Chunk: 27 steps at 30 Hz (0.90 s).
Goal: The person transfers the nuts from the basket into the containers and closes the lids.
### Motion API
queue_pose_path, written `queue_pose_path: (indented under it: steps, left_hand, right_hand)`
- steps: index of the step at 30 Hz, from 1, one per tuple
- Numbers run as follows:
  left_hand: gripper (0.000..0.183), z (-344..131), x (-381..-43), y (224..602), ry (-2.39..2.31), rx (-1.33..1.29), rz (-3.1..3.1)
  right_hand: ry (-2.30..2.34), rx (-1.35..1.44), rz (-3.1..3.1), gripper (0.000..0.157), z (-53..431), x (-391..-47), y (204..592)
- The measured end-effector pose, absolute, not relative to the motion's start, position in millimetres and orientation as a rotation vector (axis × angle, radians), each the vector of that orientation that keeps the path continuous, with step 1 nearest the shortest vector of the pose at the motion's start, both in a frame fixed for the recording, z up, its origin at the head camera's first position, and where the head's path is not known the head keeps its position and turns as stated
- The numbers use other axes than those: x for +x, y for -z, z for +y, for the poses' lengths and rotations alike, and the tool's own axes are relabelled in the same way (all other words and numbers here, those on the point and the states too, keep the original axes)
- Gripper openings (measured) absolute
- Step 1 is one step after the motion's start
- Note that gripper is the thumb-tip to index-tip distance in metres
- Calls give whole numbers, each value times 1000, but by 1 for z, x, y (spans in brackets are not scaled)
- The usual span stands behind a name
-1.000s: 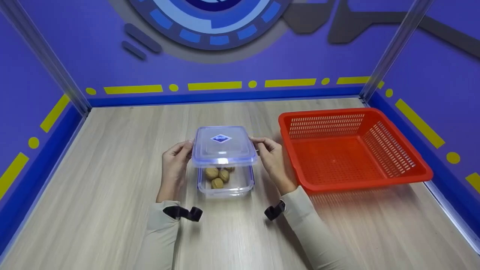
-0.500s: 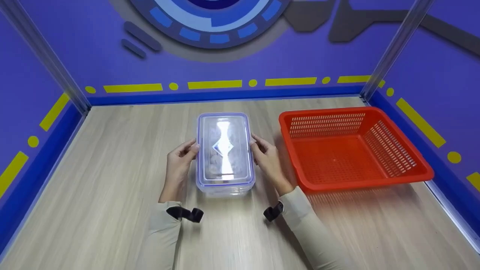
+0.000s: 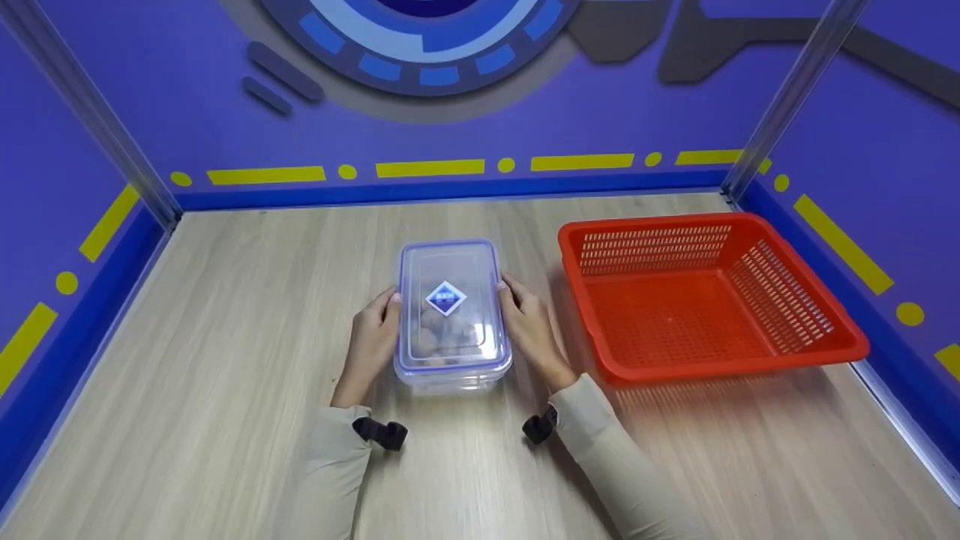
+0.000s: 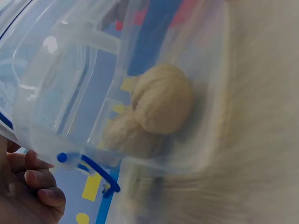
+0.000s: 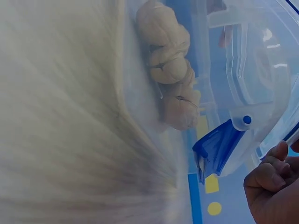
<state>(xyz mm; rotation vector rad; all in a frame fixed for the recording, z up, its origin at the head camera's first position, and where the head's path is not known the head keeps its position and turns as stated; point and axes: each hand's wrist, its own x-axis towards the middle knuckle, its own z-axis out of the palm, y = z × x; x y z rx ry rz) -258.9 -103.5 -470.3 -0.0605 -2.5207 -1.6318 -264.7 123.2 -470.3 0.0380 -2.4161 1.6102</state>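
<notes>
A clear plastic lid [image 3: 472, 262] with a lilac-blue rim and a diamond label lies over a clear food container [image 3: 454, 384]. My left hand [image 3: 373, 337] holds the lid's left edge, with the thumb along the rim. On the opposite edge my right hand [image 3: 529, 326] grips it the same way. Several walnuts [image 3: 427, 341] show dimly through the lid. In the left wrist view, walnuts [image 4: 163, 98] sit inside the container, blurred by its wall. A blue latch [image 5: 217, 149] hangs at the container's end in the right wrist view. Whether the lid is seated cannot be told.
A red slotted plastic basket [image 3: 667, 367] stands to the right of the container, close to my right forearm. Light wood-grain tabletop [image 3: 247, 337] surrounds them. Purple-blue panels [image 3: 420, 142] with yellow markings enclose the back and sides.
The lid has come from above the container's far part to cover all of its top, hiding the walnuts from direct view. Both hands have moved with it, the left one slightly to the right.
</notes>
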Motion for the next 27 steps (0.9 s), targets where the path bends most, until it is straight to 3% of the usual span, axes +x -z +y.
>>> queue_pose_path:
  steps: [27]
  left_hand:
    - [48, -103, -262, 485, 1543, -56, -2624]
  right_hand:
    - [-1440, 74, -2600, 48, 124, -267, 485]
